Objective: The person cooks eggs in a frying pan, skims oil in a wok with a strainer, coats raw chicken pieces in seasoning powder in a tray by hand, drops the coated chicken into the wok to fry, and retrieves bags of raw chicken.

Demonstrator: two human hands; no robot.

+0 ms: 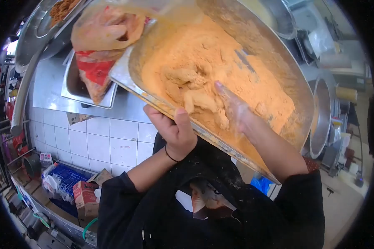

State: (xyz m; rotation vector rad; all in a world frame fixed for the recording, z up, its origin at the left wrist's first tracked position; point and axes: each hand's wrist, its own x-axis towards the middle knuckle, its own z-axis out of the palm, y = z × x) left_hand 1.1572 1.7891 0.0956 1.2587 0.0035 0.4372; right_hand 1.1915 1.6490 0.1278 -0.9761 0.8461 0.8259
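Observation:
A large metal tray (297,70) holds orange flour (274,91) with coated pieces (201,101) lying in it. My left hand (176,129) grips the tray's near rim, with the thumb on top and the fingers underneath. In the flour, beside the coated pieces, is my right hand (233,106), dusted with flour; its fingers are partly buried and blurred, so their pose is unclear. A clear plastic bag with red print (97,68) stands left of the tray and holds pale pieces.
Under the bag sits a steel container (74,89) on a metal counter (47,85). Metal bowls (321,120) stand at the right. A bowl of brown crumbs (62,11) is at the upper left. Below lie a red box (85,198) and a blue sack (66,178).

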